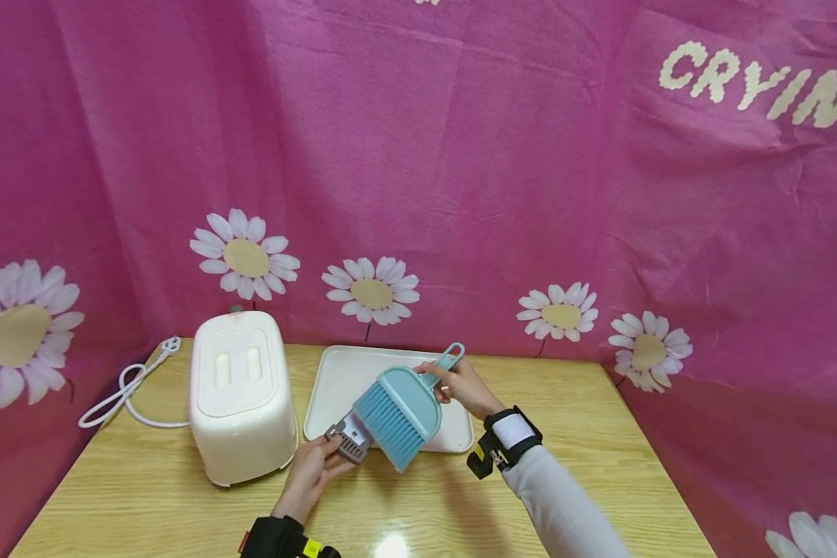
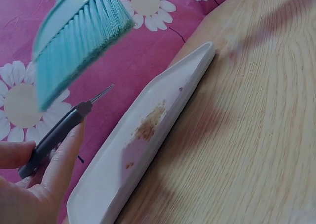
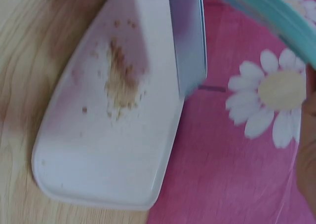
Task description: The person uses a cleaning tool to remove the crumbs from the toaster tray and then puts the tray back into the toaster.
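Observation:
My right hand (image 1: 463, 385) grips the handle of a light-blue hand brush (image 1: 399, 407), bristles angled down and to the left. My left hand (image 1: 312, 471) pinches a flat grey piece with slots (image 1: 353, 443) and a shiny part, between thumb and fingers. Edge-on in the left wrist view, that grey piece (image 2: 58, 135) shows a thin metallic tip. Both things are held over the front of a white rectangular tray (image 1: 331, 387). The bristles overlap the grey piece in the head view. Brown crumbs (image 3: 121, 83) lie in a heap on the tray, with a few scattered around.
A white toaster (image 1: 240, 395) stands left of the tray. Its white cord (image 1: 125, 391) loops on the wooden table (image 1: 565, 434), the plug (image 1: 170, 346) near the back left edge. Behind the table hangs a pink cloth (image 1: 425, 178) printed with daisies.

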A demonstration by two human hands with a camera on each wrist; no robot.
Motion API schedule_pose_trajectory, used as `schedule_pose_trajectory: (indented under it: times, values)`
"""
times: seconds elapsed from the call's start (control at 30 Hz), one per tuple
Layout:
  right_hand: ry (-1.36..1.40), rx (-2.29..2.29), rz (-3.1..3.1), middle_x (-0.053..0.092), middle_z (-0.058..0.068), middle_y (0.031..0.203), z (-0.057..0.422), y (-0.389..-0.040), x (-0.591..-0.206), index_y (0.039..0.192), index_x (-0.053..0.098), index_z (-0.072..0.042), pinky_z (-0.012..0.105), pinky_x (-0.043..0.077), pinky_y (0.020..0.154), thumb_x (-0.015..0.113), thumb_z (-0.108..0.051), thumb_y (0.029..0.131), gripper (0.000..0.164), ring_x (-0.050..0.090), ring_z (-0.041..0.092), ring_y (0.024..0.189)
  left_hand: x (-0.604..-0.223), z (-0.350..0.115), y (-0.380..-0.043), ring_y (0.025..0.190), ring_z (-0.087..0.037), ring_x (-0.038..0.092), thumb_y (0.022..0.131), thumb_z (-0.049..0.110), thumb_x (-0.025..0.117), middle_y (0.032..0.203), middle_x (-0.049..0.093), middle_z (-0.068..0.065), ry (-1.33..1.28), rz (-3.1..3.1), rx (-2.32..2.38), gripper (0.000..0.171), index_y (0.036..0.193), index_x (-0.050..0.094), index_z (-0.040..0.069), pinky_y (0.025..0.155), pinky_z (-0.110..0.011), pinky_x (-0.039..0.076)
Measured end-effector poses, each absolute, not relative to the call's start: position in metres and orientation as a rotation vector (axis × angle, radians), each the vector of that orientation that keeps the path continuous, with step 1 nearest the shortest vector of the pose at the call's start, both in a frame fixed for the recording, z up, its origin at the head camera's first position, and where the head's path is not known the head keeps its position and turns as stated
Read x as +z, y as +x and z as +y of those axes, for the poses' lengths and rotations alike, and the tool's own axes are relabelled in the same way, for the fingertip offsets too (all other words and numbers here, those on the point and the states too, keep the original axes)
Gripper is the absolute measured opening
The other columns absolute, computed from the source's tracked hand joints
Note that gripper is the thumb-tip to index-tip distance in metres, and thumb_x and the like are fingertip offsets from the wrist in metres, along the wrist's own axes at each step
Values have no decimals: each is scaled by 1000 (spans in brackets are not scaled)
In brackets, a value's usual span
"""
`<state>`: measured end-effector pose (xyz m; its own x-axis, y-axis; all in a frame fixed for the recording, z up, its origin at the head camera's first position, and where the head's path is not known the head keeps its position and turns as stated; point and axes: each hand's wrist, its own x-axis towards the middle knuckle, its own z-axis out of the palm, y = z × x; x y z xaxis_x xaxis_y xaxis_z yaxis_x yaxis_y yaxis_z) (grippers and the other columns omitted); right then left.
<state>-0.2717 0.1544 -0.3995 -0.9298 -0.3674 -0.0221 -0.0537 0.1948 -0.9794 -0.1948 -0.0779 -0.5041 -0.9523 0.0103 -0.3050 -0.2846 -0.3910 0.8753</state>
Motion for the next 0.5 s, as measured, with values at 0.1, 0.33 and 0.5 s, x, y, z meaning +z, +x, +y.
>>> schedule_pose_trajectory:
  times: [0.1,0.33,0.5]
  values:
    - [-495,-1724,2241,58,5,71,144,-265,-394,104,56,16,18,31,42,46,-6,92,28,39,8,46,-505,-77,-195,84,-18,61,94,4,40,117,47,-35,-363,1630,2436,42,126,30,-20,76,-38,53]
    - [-395,-1749,2318,53,3,63,146,-272,-404,101,58,14,17,31,41,49,-8,91,26,40,8,44,-506,-81,-193,82,-18,61,94,3,39,113,50,-33,-383,1621,2454,43,126,28,-21,76,-39,53]
    - [-281,-1824,2362,48,0,53,155,-284,-419,102,58,12,18,31,41,51,-13,90,29,41,6,42,-508,-86,-192,80,-17,61,93,2,39,107,55,-29,-391,1628,2469,42,126,28,-22,74,-39,54]
